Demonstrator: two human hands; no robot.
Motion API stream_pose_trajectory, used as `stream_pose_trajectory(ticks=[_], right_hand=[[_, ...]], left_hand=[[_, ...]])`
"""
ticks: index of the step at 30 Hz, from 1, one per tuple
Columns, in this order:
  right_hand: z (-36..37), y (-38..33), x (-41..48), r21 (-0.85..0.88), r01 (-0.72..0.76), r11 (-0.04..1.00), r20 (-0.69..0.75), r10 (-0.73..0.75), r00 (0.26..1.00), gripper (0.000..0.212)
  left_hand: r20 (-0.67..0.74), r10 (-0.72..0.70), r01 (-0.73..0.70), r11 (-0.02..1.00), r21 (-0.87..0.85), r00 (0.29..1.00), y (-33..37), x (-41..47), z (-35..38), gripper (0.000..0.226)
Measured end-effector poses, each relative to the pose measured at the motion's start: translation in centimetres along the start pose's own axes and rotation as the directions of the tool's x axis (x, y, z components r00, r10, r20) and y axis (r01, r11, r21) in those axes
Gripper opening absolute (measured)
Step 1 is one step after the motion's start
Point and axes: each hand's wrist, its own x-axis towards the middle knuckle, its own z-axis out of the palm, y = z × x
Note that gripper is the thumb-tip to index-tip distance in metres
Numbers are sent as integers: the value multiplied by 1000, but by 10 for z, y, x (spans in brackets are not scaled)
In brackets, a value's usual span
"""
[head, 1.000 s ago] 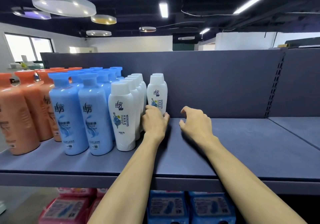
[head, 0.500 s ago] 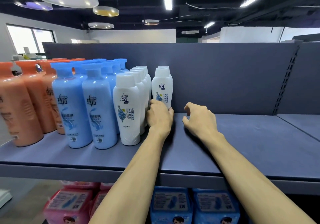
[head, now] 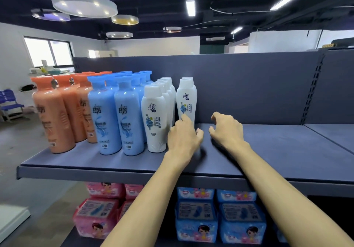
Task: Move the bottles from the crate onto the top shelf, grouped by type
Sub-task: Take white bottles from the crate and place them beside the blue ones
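slim glossy white plastic bottle (head: pixel 186 101), flat cap, upright on matte dark-grey top shelf (head: pixel 277 151) | sits at 12 o'clock of left hand (head: pixel 183 137), forefinger tip against its lower front | left loosely curled, grasping nothing | right hand (head: pixel 228 130) at bottle's 4 o'clock, loosely curled, empty | row of matching white bottles (head: pixel 153 118) at its 9 o'clock

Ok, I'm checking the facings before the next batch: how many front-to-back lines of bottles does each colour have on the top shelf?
Orange bottles: 3 lines
Blue bottles: 2 lines
White bottles: 2 lines, the right one starting further back
Total: 7 lines
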Motion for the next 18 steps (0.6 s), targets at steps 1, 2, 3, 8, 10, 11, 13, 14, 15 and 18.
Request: stream_pose_trajectory(ticks=[1, 2, 3, 8, 10, 11, 13, 14, 15, 18], right_hand=[[-5, -2, -4, -17, 12, 1000, -11, -12, 1000, 24], [-11, -5, -10, -26, 22, 999, -17, -23, 1000, 24], [-18, -7, -16, -29, 38, 999, -21, -39, 999, 25], [-57, -8, -71, -9, 105, 994, -98, -105, 990, 34], [-68, -4, -104, 24, 111, 994, -162, -106, 981, 33], [-72, -2, -121, 35, 106, 994, -185, -98, 978, 32], [-76, 1, -153, 44, 88, 995, -207, -77, 975, 30], [-76, 2, -168, 46, 84, 995, -217, -72, 973, 30], [-74, 4, -182, 46, 84, 995, -225, -72, 972, 29], [-59, 14, -224, 83, 74, 994, -189, -57, 980, 28]], left_hand=[[16, 26, -26, 1000, 10, 1000, 1, -3, -5, 28], [38, 58, -59, 998, 31, 998, 2, -6, -11, 27], [61, 89, -92, 994, 54, 994, 3, -9, -17, 27], [88, 247, -250, 968, 27, 965, 10, -43, -50, 33], [28, 272, -271, 962, -39, 962, 9, -68, -56, 31], [7, 280, -279, 956, -89, 960, 9, -81, -57, 30], [-6, 283, -278, 938, -209, 959, 10, -106, -55, 26], [-1, 280, -271, 928, -257, 960, 10, -117, -51, 25], [13, 273, -258, 921, -293, 962, 8, -127, -47, 25], [77, 222, -180, 912, -368, 972, -4, -163, -24, 24]])
